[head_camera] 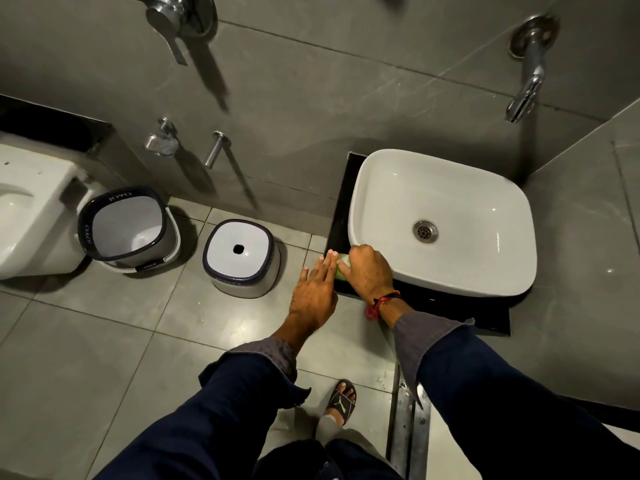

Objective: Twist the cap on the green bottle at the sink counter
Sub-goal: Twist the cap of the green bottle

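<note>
Head view showed the left hand [313, 289] with fingers straight beside the green bottle [341, 268] at the bench [337, 216] corner, the right hand [369, 270] closed over it, cap hidden, so twisting looked barely begun.

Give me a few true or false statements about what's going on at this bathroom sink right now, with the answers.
1. The right hand covers the top of the green bottle. True.
2. The bottle stands inside the sink. False: it stands on the black counter, by the sink's front left corner.
3. The left hand rests flat-fingered against the bottle's side. True.
4. Water runs from the tap into the sink. False: no water shows, and the bowl looks dry.
5. The bucket on the floor is full of water. False: it looks empty.
6. A red thread is tied around the left wrist. False: it is on the right wrist.
</note>
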Tool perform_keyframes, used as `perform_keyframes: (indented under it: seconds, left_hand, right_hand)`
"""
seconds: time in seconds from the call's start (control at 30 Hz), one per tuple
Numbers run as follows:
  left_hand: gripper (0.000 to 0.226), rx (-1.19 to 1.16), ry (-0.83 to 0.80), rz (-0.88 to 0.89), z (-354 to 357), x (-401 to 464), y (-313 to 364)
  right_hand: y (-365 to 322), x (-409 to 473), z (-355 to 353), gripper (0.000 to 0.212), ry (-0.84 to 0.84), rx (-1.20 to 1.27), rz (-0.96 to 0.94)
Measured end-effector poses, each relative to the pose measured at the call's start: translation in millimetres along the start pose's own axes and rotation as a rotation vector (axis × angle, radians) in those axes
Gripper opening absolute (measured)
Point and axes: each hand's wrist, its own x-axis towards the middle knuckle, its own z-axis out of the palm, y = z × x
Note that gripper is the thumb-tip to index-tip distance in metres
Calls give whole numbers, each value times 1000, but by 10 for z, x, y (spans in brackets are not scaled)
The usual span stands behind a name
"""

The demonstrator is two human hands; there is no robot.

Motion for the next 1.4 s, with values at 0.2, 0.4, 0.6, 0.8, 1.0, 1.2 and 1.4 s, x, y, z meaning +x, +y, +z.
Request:
perform_keyframes:
  seconds: [0.2, 0.4, 0.6, 0.8, 1.0, 1.2, 1.4]
  left_hand:
    - [86, -1, 6, 16, 25, -12, -27]
    - [86, -7, 43, 19, 45, -66, -69]
    - [82, 13, 52, 7, 42, -63, -78]
    - [78, 45, 44, -1, 42, -65, -72]
    - [88, 28, 53, -1, 21, -61, -75]
    - [89, 28, 43, -20, 7, -36, -38]
    - [90, 49, 27, -20, 11, -30, -47]
  right_hand:
    - [34, -312, 179, 41, 69, 281, 0]
    - [59, -191, 111, 29, 24, 290, -61]
    - [-3, -71, 89, 36, -22, 145, -57]
    - [-40, -68, 108, 53, 7, 53, 77]
    - [-22, -248, 198, 51, 146, 363, 58]
    - [-42, -210, 237, 27, 182, 453, 157]
    - [-84, -251, 287, 33, 238, 463, 126]
